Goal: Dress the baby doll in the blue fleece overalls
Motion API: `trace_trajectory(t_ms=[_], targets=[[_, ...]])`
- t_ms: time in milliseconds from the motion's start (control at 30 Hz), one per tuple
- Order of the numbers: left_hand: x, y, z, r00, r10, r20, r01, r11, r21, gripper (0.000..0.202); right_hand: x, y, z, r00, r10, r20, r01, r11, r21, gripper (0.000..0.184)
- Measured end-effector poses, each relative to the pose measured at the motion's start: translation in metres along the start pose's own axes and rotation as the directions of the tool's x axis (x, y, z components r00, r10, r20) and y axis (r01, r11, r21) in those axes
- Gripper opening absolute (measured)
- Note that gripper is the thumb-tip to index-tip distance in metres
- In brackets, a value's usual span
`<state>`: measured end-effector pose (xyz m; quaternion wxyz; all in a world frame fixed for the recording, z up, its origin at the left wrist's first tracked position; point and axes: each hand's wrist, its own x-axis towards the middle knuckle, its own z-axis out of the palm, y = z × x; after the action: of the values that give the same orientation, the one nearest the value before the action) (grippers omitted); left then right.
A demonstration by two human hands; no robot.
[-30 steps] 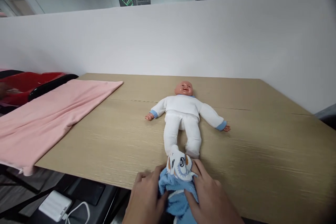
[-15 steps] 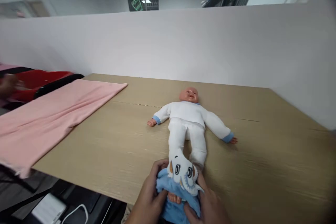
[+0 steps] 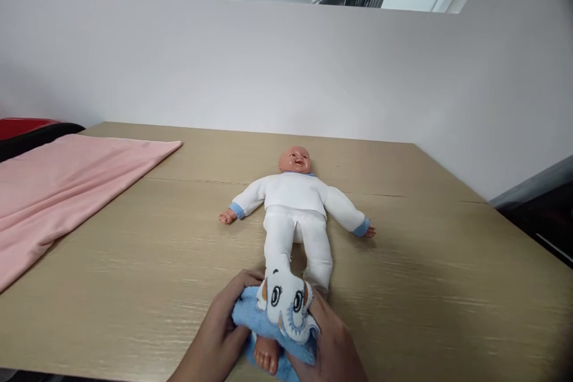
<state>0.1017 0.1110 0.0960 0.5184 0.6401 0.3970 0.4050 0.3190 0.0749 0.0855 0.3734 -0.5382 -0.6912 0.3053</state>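
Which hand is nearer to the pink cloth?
Left. The left hand is apart from the pink cloth, to its right; the right hand is farther right, across the blue fabric.

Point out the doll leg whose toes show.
The leg on the picture's left: its toes poke out of the blue cloth. The other leg shows none.

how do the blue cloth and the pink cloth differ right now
The blue cloth is bunched in the left hand and right hand; the pink cloth lies spread on the table, untouched.
The blue cloth carries a white face with big eyes; the pink cloth looks plain.
The blue cloth looks smaller; the pink cloth runs past the picture's edge.
Both are soft fabric.
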Motion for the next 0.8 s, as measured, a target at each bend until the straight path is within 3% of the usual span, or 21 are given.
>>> trace_trajectory(t_ms=[100,167,300,400,533,633,700,800], targets=[[0.004,0.0,0.0,0.998,-0.037,0.049,0.041,0.997,-0.07,0.033,0.003,-0.004,0.001,0.989,0.14,0.046,-0.143,0.988,0.064,0.039],[0.003,-0.002,-0.003,0.996,-0.06,0.06,0.065,0.994,-0.084,0.037,0.003,-0.007,-0.002,0.979,0.205,0.014,-0.206,0.977,0.054,0.032],[0.0,-0.008,-0.008,0.988,-0.087,0.129,0.098,0.992,-0.077,0.029,0.006,-0.013,-0.013,0.968,0.243,0.063,-0.245,0.969,0.026,0.027],[0.003,-0.012,-0.01,0.988,-0.03,0.149,0.031,1.0,-0.004,0.014,0.009,-0.012,-0.017,0.98,0.173,0.098,-0.177,0.983,0.039,0.026],[0.011,-0.007,-0.017,0.986,0.077,0.146,-0.1,0.983,0.154,0.015,0.014,-0.007,-0.02,0.995,-0.068,0.079,0.065,0.997,0.047,0.027],[0.019,0.007,-0.03,0.978,0.056,0.199,-0.096,0.976,0.196,0.013,0.022,-0.011,-0.03,0.974,-0.194,0.118,0.193,0.981,0.018,0.031],[0.026,0.017,-0.04,0.973,0.008,0.231,-0.058,0.976,0.211,0.013,0.03,-0.016,-0.042,0.965,-0.206,0.159,0.2,0.978,0.056,0.029],[0.04,0.03,-0.05,0.943,-0.058,0.328,0.009,0.989,0.151,0.012,0.047,-0.019,-0.059,0.957,-0.133,0.258,0.085,0.978,0.188,0.017]])
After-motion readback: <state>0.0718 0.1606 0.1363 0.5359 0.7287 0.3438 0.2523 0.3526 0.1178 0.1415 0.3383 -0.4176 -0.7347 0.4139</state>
